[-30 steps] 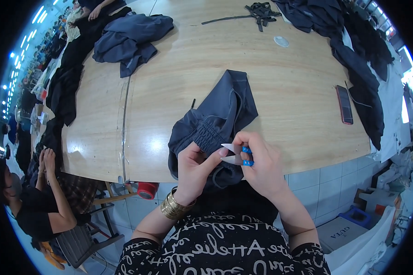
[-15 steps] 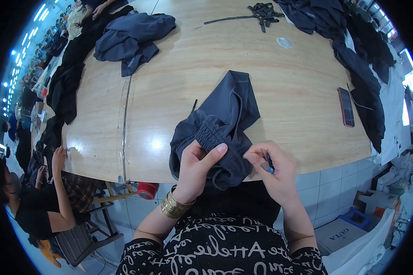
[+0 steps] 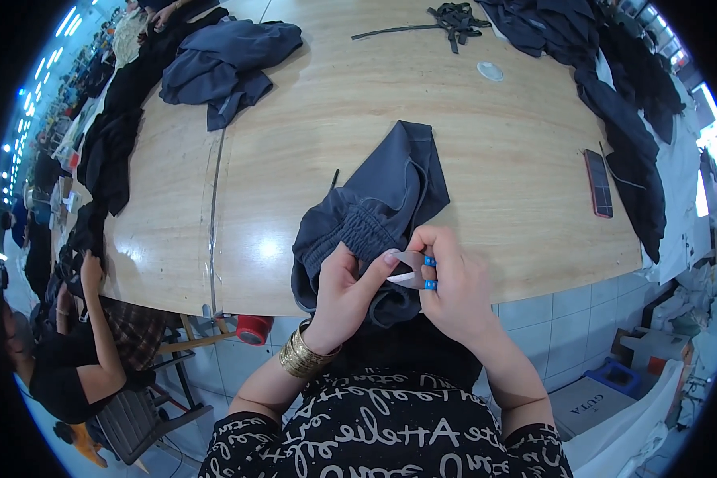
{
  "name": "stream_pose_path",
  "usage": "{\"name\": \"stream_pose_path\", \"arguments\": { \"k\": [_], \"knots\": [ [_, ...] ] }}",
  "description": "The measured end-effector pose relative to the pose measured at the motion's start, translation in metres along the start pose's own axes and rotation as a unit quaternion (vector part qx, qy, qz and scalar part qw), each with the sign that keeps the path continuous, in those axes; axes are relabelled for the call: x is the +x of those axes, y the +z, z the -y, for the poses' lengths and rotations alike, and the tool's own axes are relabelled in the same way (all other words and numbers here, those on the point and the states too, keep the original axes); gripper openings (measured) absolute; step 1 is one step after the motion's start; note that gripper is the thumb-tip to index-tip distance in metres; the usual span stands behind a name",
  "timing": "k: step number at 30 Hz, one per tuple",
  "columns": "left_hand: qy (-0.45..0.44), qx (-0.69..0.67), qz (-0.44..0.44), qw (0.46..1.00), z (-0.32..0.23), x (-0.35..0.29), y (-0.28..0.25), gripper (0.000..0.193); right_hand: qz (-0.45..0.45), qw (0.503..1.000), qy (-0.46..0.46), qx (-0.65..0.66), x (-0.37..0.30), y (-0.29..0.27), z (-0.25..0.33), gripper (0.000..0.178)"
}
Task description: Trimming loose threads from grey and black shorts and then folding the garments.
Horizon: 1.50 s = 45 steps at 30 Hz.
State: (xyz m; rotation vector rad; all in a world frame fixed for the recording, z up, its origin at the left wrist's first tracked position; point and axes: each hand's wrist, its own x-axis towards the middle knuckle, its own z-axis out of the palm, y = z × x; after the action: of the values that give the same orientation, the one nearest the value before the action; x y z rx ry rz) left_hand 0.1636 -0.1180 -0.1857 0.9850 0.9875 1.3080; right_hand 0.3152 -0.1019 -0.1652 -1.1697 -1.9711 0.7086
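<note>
In the head view, I see a dark grey garment lying bunched at the centre of the frame, on the near part of the pale wooden table. The person's left hand, a gold bracelet at its wrist, is at the garment's lower end, thumb and fingers clamped on the gathered waistband. Just beside it, right of centre, the right hand has its fingers closed round small snips with blue grips, the blades apart and pointing at the left thumb; I can't tell whether they touch it. A phone lies toward the right, a white disc and tangled dark straps at the upper right, and another dark garment at the upper left. A seated co-worker in dark clothes is at the lower left.
</note>
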Motion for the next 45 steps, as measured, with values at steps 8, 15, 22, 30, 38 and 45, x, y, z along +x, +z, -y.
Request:
{"name": "stream_pose_path", "arguments": {
  "k": [8, 15, 22, 30, 38, 45],
  "knots": [
    [-0.094, -0.094, 0.015, 0.991, -0.006, 0.002, -0.001, 0.026, 0.032, 0.984, 0.076, 0.161, -0.016, -0.026, -0.005, 0.022],
    [-0.102, -0.107, 0.034, 0.988, -0.008, -0.001, 0.003, 0.024, -0.047, 0.996, 0.031, -0.063, -0.016, -0.022, 0.003, 0.028],
    [-0.079, -0.091, 0.034, 0.992, -0.009, -0.003, 0.004, 0.02, -0.047, 0.992, -0.006, -0.115, -0.014, -0.02, 0.001, 0.027],
    [-0.073, -0.088, 0.031, 0.993, -0.007, -0.003, 0.004, 0.02, -0.065, 0.987, -0.049, -0.141, -0.011, -0.015, -0.001, 0.026],
    [-0.087, -0.112, 0.027, 0.99, -0.007, -0.003, 0.006, 0.021, -0.064, 0.985, -0.055, -0.152, -0.011, -0.015, -0.004, 0.026],
    [-0.08, -0.01, 0.082, 0.993, 0.009, -0.004, 0.0, 0.027, -0.098, 0.983, 0.095, 0.126, -0.01, -0.018, -0.001, 0.026]
  ]
}}
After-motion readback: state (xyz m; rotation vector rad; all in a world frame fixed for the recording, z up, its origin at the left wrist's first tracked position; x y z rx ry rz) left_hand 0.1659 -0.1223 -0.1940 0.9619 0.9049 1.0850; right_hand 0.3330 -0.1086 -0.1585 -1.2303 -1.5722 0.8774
